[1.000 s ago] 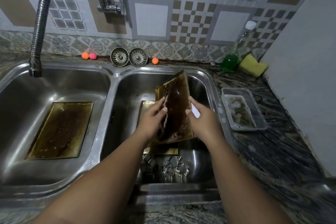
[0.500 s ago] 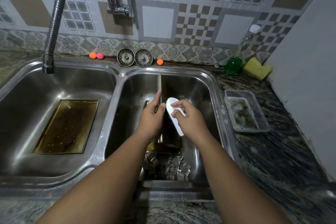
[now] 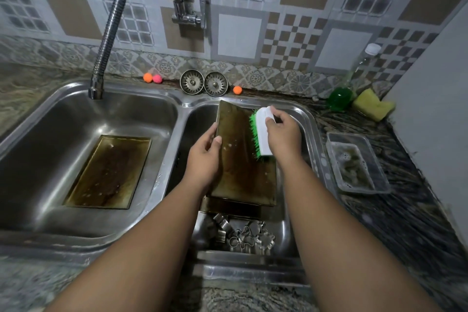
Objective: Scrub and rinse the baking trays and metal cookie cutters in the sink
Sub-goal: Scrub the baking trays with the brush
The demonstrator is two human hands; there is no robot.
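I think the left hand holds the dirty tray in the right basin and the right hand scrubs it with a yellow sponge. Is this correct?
Not quite. The head view shows the right hand holding a white brush with green bristles against the tray; the yellow sponge lies on the counter. The rest holds.

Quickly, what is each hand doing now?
Left hand: grips the baking tray by its edge.
Right hand: holds the scrub brush.

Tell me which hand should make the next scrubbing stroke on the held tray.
Right. The right hand grips the brush, its green bristles against the tray; the left hand is occupied holding the tray's left edge.
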